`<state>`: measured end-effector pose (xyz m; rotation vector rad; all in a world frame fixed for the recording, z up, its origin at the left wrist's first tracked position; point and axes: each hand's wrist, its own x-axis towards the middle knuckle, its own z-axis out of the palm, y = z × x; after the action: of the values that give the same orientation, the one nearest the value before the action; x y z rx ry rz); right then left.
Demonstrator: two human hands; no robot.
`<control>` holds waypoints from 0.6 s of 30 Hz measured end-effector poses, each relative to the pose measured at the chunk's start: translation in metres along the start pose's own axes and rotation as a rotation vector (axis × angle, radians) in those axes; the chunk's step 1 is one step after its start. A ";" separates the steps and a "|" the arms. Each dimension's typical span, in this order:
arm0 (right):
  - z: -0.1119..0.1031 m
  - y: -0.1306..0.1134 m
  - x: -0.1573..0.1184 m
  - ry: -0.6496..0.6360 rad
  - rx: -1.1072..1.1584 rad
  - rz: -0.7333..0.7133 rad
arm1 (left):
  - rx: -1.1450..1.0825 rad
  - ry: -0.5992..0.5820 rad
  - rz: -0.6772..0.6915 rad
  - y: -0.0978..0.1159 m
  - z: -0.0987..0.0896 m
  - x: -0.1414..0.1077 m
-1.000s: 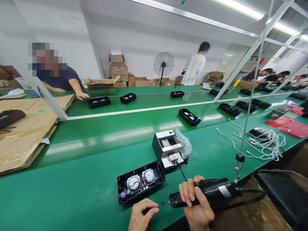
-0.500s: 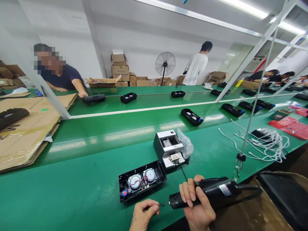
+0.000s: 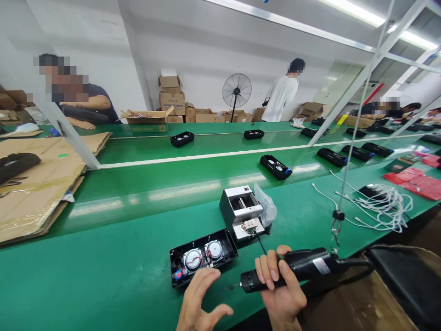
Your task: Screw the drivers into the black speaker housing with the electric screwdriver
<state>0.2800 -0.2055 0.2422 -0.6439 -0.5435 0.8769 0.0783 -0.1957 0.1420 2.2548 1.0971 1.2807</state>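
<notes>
My right hand (image 3: 280, 285) is wrapped round a black electric screwdriver (image 3: 306, 269), which hangs from a cord with a hook and has its bit pointing left. My left hand (image 3: 203, 301) is open, thumb and fingers spread apart, with nothing between them. Its fingertips overlap the near edge of a black speaker housing (image 3: 220, 261) in view; whether they touch it I cannot tell. Two round silver speaker drivers (image 3: 193, 260) with red and black wires sit inside the housing. Just behind it stands a screw feeder (image 3: 243, 214), with a clear plastic bag (image 3: 265, 207) beside it.
Several black speaker housings lie on the green belt, one of them nearby (image 3: 275, 166). White cables (image 3: 386, 209) are heaped at the right. Flattened cardboard (image 3: 41, 197) covers the left side. Across the belt a co-worker (image 3: 99, 103) holds a dark housing; another person (image 3: 282, 94) stands behind.
My left hand has opened from a pinch near the screwdriver bit and shifted slightly left. The screwdriver has risen a little. The co-worker at the left has lifted a housing off the belt.
</notes>
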 end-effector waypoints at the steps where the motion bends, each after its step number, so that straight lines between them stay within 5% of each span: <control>1: 0.003 0.000 0.003 0.005 -0.022 -0.027 | 0.076 0.024 0.060 -0.002 -0.007 0.008; 7: 0.021 0.017 0.018 -0.099 -0.142 -0.139 | 0.404 -0.085 0.152 -0.020 -0.018 0.037; 12: 0.019 0.042 0.015 -0.236 -0.249 -0.099 | 0.421 -0.130 0.198 -0.024 -0.011 0.032; 18: 0.013 0.054 0.016 -0.249 -0.249 -0.056 | 0.386 -0.112 0.183 -0.020 -0.011 0.030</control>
<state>0.2518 -0.1633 0.2157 -0.7454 -0.9007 0.8484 0.0692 -0.1609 0.1533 2.7297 1.2046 1.0617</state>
